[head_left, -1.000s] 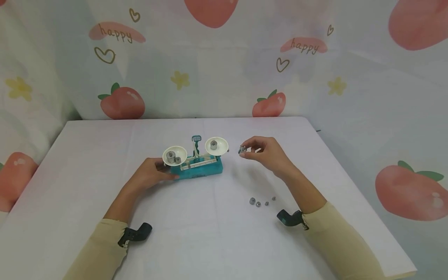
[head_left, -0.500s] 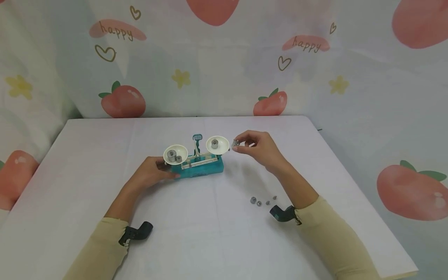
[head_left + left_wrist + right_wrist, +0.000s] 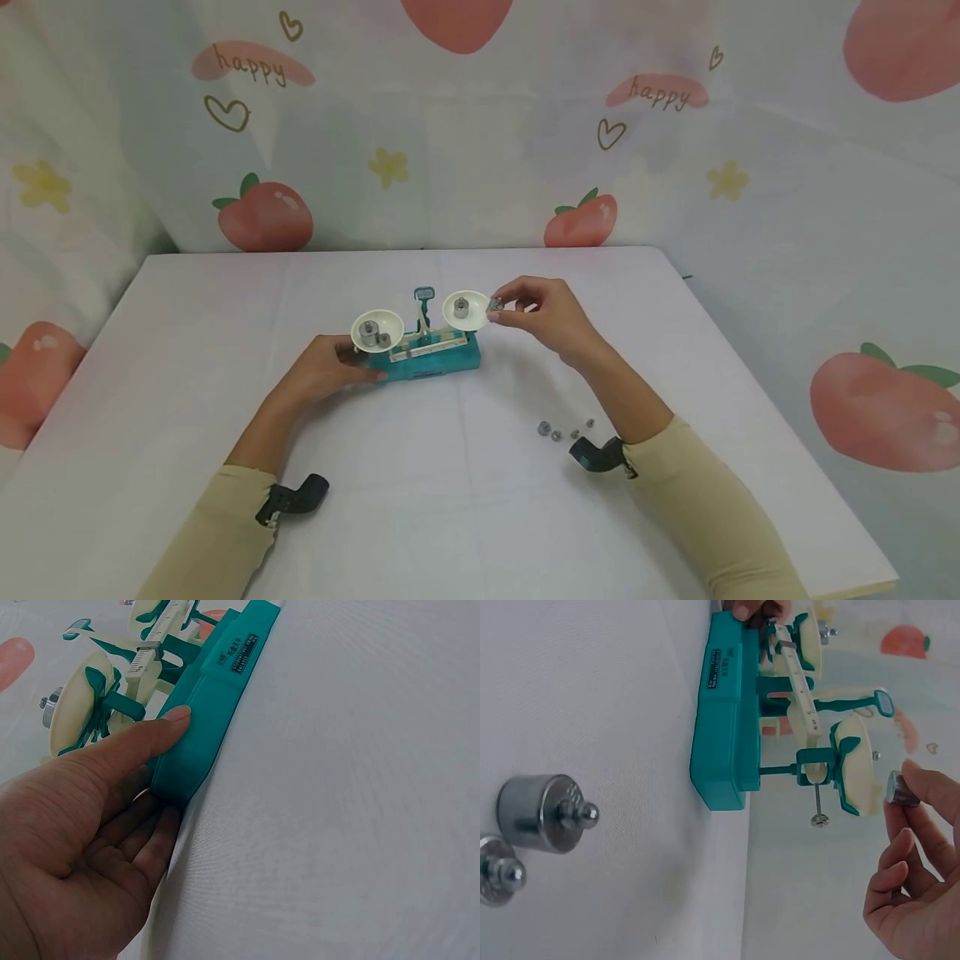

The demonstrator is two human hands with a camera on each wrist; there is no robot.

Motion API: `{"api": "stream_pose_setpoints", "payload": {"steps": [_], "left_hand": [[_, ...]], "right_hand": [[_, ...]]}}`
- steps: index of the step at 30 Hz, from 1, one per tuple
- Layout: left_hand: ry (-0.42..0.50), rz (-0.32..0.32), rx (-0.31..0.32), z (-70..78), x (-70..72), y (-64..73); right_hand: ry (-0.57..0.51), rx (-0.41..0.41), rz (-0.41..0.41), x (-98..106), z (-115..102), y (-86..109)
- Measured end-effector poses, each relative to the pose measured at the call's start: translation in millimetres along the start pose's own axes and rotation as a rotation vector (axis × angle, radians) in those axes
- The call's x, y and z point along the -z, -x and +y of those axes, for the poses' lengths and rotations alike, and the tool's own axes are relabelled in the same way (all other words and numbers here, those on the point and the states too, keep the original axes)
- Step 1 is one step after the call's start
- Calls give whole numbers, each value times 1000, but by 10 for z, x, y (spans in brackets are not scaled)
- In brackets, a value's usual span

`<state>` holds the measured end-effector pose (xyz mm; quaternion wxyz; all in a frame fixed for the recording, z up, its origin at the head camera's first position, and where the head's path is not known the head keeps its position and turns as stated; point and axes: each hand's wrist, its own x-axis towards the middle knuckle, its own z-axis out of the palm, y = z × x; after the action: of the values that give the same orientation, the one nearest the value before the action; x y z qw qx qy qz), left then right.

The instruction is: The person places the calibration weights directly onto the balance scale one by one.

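Note:
A teal balance scale with two cream pans stands on the table. My left hand grips the left end of its base, thumb on the front; in the left wrist view its other fingers go partly out of sight behind the end. Between thumb and fingertips my right hand pinches a small metal weight beside the rim of the right pan. One weight sits in that pan. The left pan bears a larger weight and a smaller one.
Several loose metal weights lie on the white tabletop near my right forearm. The right wrist view shows one of these weights close up. A patterned cloth hangs behind the table.
My right hand has moved left with the pinched weight, from well beside the right pan to its rim. The left hand keeps its grip on the scale.

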<state>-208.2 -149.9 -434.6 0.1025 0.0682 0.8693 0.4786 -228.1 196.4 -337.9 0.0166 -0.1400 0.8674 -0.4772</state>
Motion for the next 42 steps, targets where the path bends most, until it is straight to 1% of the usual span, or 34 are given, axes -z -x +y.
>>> {"api": "stream_pose_setpoints", "payload": {"steps": [7,17,19,22,32,36,42], "left_hand": [[11,-2,0,14,-9,0],[23,2,-1,1,-13,-10],[19,-2,-8,1,-11,-13],[14,-2,-1,6,-8,-16],[25,-4,3,13,9,1],[25,-1,-1,7,15,-3],[26,0,-14,15,10,-7]], "right_hand": [[-9,-6,1,-68,-14,-20],[16,-16,7,-223,-49,-54],[15,-18,12,-253,-47,-59],[14,-19,15,-292,-44,-63],[70,3,38,-391,-55,-80],[71,25,43,-410,-79,-81],[81,22,50,-429,-98,-75]]}}
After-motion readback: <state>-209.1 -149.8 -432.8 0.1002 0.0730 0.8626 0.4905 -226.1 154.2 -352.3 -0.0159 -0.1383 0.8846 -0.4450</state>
